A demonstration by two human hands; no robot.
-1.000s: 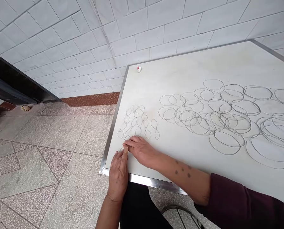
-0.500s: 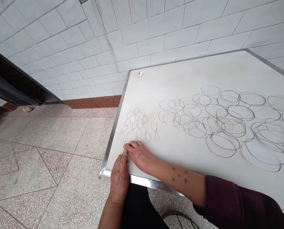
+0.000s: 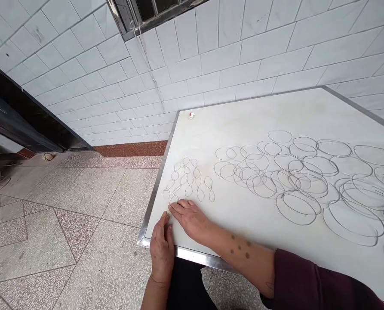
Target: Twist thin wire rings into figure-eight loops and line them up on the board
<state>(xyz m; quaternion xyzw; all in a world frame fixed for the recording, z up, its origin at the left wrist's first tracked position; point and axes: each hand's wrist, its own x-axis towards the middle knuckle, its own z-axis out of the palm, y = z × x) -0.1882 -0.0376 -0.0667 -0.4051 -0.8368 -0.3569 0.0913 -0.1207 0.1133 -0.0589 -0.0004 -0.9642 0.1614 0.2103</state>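
Note:
A thin wire figure-eight (image 3: pixel 174 198) lies near the table's front left corner, its upper loop showing past my fingertips and the rest mostly covered. My left hand (image 3: pixel 161 245) is closed at its lower loop, over the front edge. From the right, my right hand (image 3: pixel 192 220) reaches in with fingers pressed together on the wire's middle. Just beyond, several similar wire figure-eights (image 3: pixel 196 174) lie in loose rows. One more wire figure-eight (image 3: pixel 209 188) lies beyond my right hand.
Many large wire rings (image 3: pixel 299 206) overlap across the right of the white metal-edged table (image 3: pixel 243 116). A small red-and-white object (image 3: pixel 192 115) sits at the far left corner. A tiled wall (image 3: pixel 207 77) rises behind the table, and speckled floor (image 3: pixel 91 249) lies to the left.
The view has tilted up, so a barred window shows above. My left fingers have loosened slightly and drawn a little apart from the right fingertips. The wires beyond lie as before.

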